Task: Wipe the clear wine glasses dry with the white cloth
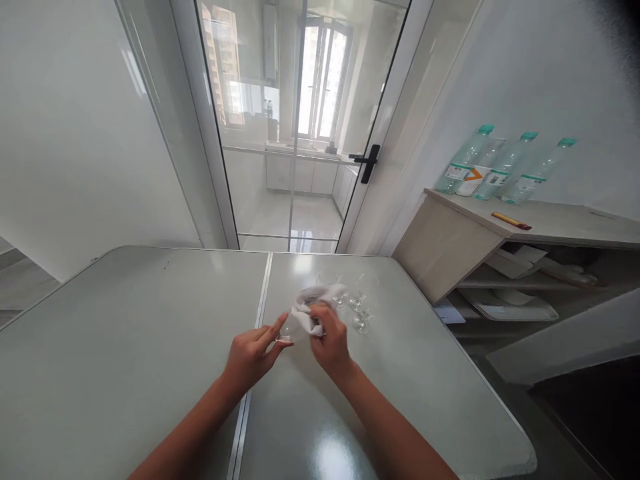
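- Wiping a clear glass with a white cloth, over the middle of the table and nearer its far edge, right beside the seam between its two leaves.
- The left hand pinches the glass at its near end between thumb and fingertips, the remaining fingers loosely curled. Which end that is, foot or bowl, I can't tell; clear glass on pale table blurs it.
- The right hand is closed around the cloth, bunching it against the other end of the glass.
- Doing this well, by my reckoning: keep that left pinch firm but gentle, turn the glass rather than scrub, and let the cloth do the rubbing so no twisting force goes into thin glass.
- Watch the elbow room. More stemmed glasses stand just beyond the right hand toward the far right corner, close enough to clip with a trailing cloth end.
- Off the table to the right, a wooden sideboard carries capped bottles, well apart from the work.
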Motion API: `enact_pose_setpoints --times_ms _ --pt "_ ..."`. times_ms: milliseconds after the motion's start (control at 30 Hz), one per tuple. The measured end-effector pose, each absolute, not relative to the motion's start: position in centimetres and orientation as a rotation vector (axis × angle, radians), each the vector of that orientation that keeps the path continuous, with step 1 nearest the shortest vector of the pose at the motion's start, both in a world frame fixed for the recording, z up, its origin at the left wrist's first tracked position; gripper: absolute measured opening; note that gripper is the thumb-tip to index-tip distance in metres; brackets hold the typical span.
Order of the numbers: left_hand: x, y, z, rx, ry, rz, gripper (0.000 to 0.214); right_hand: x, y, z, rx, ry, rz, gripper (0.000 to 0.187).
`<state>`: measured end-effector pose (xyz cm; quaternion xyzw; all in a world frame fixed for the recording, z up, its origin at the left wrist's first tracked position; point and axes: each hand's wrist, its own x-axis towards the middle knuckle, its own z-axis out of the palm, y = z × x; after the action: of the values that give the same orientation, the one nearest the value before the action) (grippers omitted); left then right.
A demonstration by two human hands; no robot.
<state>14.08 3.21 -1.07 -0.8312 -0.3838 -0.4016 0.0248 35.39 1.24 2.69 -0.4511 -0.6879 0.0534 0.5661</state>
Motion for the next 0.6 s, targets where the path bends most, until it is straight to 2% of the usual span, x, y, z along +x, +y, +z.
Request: enact_pose_setpoints --times_ms 133,333,433,600 --pt "14.0 3.5 -1.3 -2.475 -1.307 -1.168 0.045 33.8 1.1 3.3 -1.156 -1.527 0.685 0.018" --pt "13.9 3.5 -1.2 -2.678 -1.252 -1.154 0.039 35.6 2.0 4.0 -1.064 -1.398 1.292 0.035" --pt "14.6 3.1 -0.5 -2.860 -1.451 -1.310 0.048 36.2 2.2 4.2 -0.970 -1.448 1.392 0.039" --pt "14.2 3.5 1.7 -3.495 -2.102 -1.513 0.061 36.8 1.6 4.5 -0.881 -1.592 1.288 0.046"
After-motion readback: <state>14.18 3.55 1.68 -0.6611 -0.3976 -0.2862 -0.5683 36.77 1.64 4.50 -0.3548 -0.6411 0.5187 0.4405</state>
